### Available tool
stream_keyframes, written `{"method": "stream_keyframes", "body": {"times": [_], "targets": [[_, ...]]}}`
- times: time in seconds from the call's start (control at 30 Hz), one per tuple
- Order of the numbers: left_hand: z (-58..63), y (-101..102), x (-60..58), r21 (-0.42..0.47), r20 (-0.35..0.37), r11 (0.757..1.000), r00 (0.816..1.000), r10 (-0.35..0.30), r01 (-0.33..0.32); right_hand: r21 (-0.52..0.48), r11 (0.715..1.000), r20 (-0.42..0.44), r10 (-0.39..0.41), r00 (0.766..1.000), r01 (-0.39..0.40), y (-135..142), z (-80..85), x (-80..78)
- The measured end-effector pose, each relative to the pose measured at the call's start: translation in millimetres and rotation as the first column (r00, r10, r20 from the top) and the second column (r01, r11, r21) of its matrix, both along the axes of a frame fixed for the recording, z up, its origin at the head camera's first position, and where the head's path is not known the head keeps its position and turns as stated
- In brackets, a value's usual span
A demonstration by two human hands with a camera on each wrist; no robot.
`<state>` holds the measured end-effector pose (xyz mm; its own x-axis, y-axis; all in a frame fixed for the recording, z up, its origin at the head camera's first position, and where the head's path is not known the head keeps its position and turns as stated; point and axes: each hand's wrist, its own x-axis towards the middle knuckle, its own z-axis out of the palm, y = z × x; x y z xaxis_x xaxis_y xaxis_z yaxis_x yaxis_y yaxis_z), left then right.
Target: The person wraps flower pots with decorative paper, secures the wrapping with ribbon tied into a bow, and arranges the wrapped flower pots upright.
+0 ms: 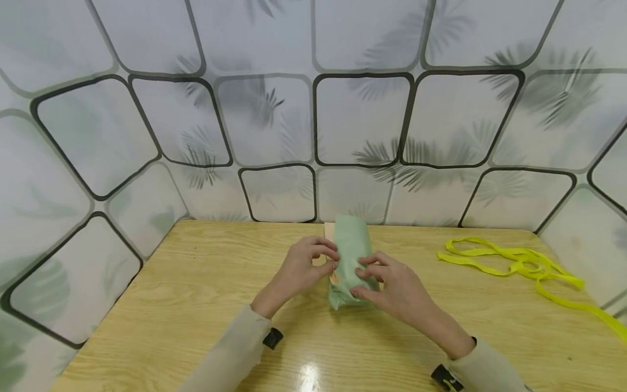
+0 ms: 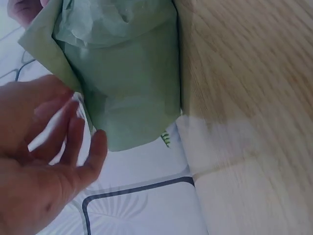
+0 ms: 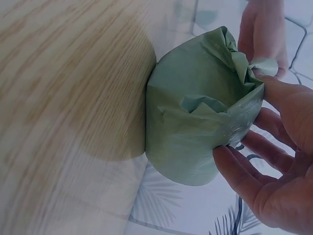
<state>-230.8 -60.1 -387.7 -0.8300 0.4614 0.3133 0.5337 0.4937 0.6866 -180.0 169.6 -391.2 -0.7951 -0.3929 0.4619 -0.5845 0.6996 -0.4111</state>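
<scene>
An upright-sided bundle in green paper (image 1: 350,242) lies lengthwise on the table, its near end crumpled and folded. In the head view, a pale peach strip (image 1: 330,231) shows along its left edge. At that edge is my left hand (image 1: 308,261), fingers loosely bent. The left wrist view has its thumb beside a loose paper flap (image 2: 49,49) and a fingertip near the bundle's side. My right hand (image 1: 397,283) touches the right part of the top with spread, gently bent fingers. Gathered, creased paper (image 3: 234,61) stands up at the end in the right wrist view.
A long yellow ribbon (image 1: 526,258) lies in loose loops at the right of the wooden table (image 1: 196,294). White curtain-like fabric (image 1: 274,120) with dark outlines and leaf prints rises behind the table and along both sides.
</scene>
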Motion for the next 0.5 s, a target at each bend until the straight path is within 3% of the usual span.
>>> {"method": "stream_keyframes", "body": {"times": [0.07,0.2,0.5], "targets": [[1.8,-1.4,0.2,-0.013,-0.032,0.999,0.998,-0.052,0.052,0.002,1.000,-0.004,-0.003,1.000,0.003,0.0,-0.1,0.2],[6.1,-5.5,0.5,-0.032,0.011,0.991,0.991,-0.131,0.131,0.010,1.000,-0.024,-0.005,1.000,0.005,-0.5,0.0,0.3],[9.5,-9.1,0.1,-0.093,0.062,0.965,0.968,-0.241,0.246,0.008,1.000,-0.033,-0.014,0.999,0.015,-0.5,0.1,0.2]]}}
